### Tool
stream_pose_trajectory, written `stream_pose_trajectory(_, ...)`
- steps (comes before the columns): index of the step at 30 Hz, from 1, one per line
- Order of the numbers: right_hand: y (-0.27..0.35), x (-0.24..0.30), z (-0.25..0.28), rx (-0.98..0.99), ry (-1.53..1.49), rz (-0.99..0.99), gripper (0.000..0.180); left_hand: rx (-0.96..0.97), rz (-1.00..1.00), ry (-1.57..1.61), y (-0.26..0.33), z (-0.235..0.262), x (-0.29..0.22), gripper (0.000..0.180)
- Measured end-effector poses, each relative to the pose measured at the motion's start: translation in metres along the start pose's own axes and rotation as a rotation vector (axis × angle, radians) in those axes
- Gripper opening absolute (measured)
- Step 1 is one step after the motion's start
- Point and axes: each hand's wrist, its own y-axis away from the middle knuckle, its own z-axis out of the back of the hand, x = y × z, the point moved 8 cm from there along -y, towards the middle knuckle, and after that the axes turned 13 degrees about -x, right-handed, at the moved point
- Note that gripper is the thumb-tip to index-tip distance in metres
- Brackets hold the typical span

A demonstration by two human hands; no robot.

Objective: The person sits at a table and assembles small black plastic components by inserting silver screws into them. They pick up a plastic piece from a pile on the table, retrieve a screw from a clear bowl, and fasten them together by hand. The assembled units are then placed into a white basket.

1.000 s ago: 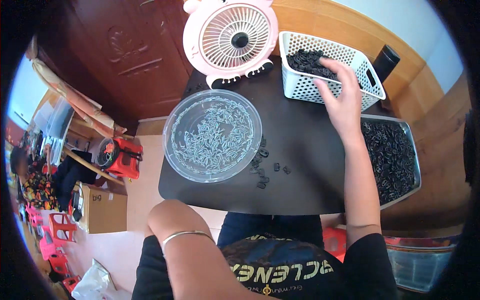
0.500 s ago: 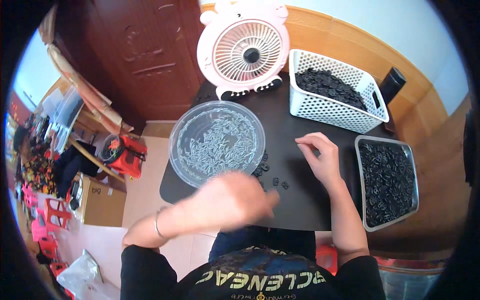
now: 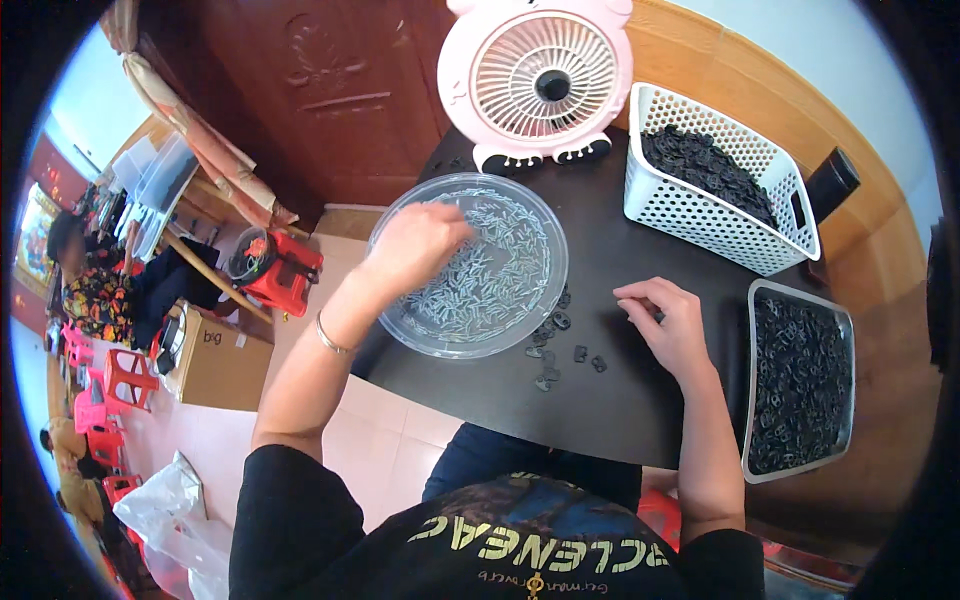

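Note:
A clear round tub [image 3: 470,352] stands on the dark table, holding a thin layer of slender silvery pieces [image 3: 500,262] like pins or small screws. Inside its left half is my left hand [image 3: 422,242], fingers drawn together; whatever they hold is hidden. My right hand [image 3: 668,318] hovers above the table to the right of the tub, fingers curled inward with thumb near fingertips, and anything between them is too small to make out. Small flat black pieces [image 3: 546,370] lie loose between the tub and the table's front edge, nearest my body.
A white perforated basket [image 3: 700,222] heaped with black pieces stands at the back right. Nearer me on the right is a metal tray [image 3: 752,400] of similar black pieces. A pink fan [image 3: 545,85] stands behind the tub, and a black cylinder [image 3: 832,183] beside the basket.
My left hand has moved from in front of the tub, near the loose black pieces, up and left into the tub. My right hand stays about where it was over the table.

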Motion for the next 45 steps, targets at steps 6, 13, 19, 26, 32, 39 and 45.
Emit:
stream_pose_trajectory(6,0.0,-0.001,0.0,-0.004,0.007,0.02,0.011,0.113,0.29,0.033,0.013,0.023,0.047,0.017)
stream_pose_trajectory(13,0.001,-0.002,-0.006,0.021,-0.016,-0.006,0.012,0.106,0.252,-0.033,0.033,0.009,0.061,0.016)
stream_pose_trajectory(19,0.002,-0.005,-0.005,0.026,0.007,-0.019,0.012,0.111,0.339,0.039,0.026,0.018,0.06,0.019)
stream_pose_trajectory(26,0.002,-0.005,-0.007,0.043,0.007,-0.011,0.011,0.11,0.275,0.015,0.036,0.016,0.064,0.023)
stream_pose_trajectory(32,0.002,-0.002,-0.007,0.028,0.002,0.008,0.011,0.102,0.239,-0.088,0.041,0.017,0.057,0.016)
stream_pose_trajectory(39,0.002,-0.002,-0.008,0.032,0.004,0.031,0.012,0.203,0.165,-0.213,0.049,0.008,0.053,0.012)
stream_pose_trajectory(45,0.002,0.001,-0.003,0.016,-0.01,0.045,0.01,0.211,0.111,-0.306,0.045,0.001,0.048,0.004)
